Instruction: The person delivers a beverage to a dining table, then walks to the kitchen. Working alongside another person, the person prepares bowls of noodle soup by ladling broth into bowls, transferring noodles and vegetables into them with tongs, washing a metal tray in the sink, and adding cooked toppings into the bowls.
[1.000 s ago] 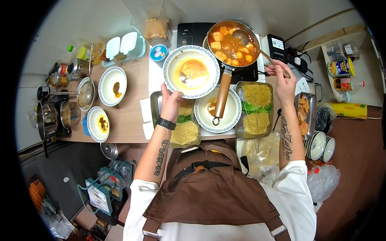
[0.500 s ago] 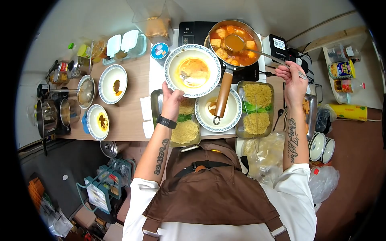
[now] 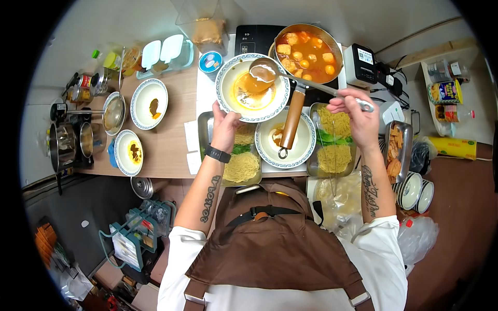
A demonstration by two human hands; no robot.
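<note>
Head view: left hand [image 3: 225, 127] pinches near rim of patterned bowl [image 3: 225, 87], upper centre of frame. Right hand [image 3: 359, 108] closed round handle of ladle [image 3: 322, 87], its cup over bowl. Pot [image 3: 341, 56] just right, upper frame.

Forearm tattoos [image 3: 210, 198], package labels [image 3: 445, 92]: none legible

From where I stand I count two hands, one left hand [image 3: 226, 129] and one right hand [image 3: 359, 113], and one wristwatch [image 3: 217, 154]. There is one pot [image 3: 340, 52] and one ladle [image 3: 319, 86]. Five bowls [image 3: 223, 90] are out singly: one held, one just nearer, three on the left. Two bowl stacks [image 3: 411, 187] show at right. Two trays [image 3: 205, 124] carry four noodle nests [image 3: 241, 167], two apiece; one more tray holds fried pieces [image 3: 396, 142].
</note>
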